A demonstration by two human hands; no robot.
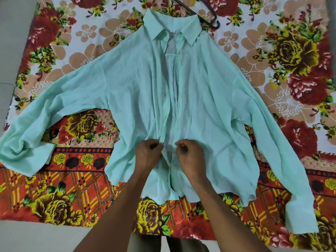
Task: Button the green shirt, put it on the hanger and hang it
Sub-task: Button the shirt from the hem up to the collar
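**Buttoning under way, low on the placket**

Floral blanket [272, 51] spread over a pale floor [16, 42], carrying everything. Green shirt [127, 88] laid flat on it, front up, sleeves thrown wide, collar at the far end. Black hanger [211, 20] just beyond the collar, partly tucked under it, not yet in use.

Left hand [148, 155] and right hand [189, 153] near the hem, fingers [154, 144] curled, each pinching one front edge, a narrow gap between the two edges. Seemingly one fastening closed below the hands and one high up near the collar; middle of the front open.

Step in hand, by the look of it: buttoning. Next move likely calls for drawing both edges together, finding button and hole, pushing through, then working up toward the collar.
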